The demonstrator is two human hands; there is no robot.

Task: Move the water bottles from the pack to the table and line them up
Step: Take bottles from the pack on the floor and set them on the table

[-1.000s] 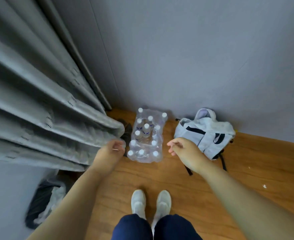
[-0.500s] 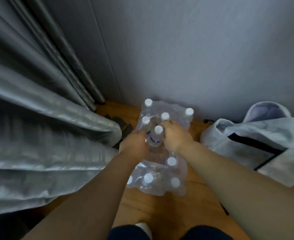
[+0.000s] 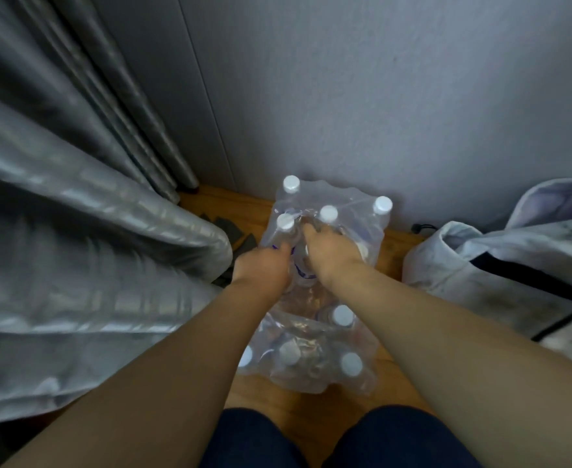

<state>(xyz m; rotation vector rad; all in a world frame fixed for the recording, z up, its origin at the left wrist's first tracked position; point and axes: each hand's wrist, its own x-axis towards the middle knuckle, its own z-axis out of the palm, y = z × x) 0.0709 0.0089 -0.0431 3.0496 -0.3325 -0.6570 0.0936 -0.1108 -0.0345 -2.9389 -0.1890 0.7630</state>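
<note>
A clear plastic-wrapped pack (image 3: 311, 336) of water bottles with white caps stands on the wooden floor by the grey wall. Several caps show, such as one at the far corner (image 3: 291, 184) and one at the near right (image 3: 351, 363). My left hand (image 3: 264, 270) and my right hand (image 3: 331, 255) are both down in the middle of the pack. Between them is a bottle with a purple label (image 3: 300, 265); my right hand's fingers curl over its top and hide its cap. My left hand presses its left side.
A grey curtain (image 3: 85, 265) hangs in folds at the left, close to the pack. A white backpack with black straps (image 3: 500, 265) lies on the floor at the right. The wall is right behind the pack. My dark-trousered knees (image 3: 338, 440) are just below it.
I have bent down from standing, so the pack fills more of the view. Both hands went from above the pack into its middle, and my right hand now covers the middle bottle's cap.
</note>
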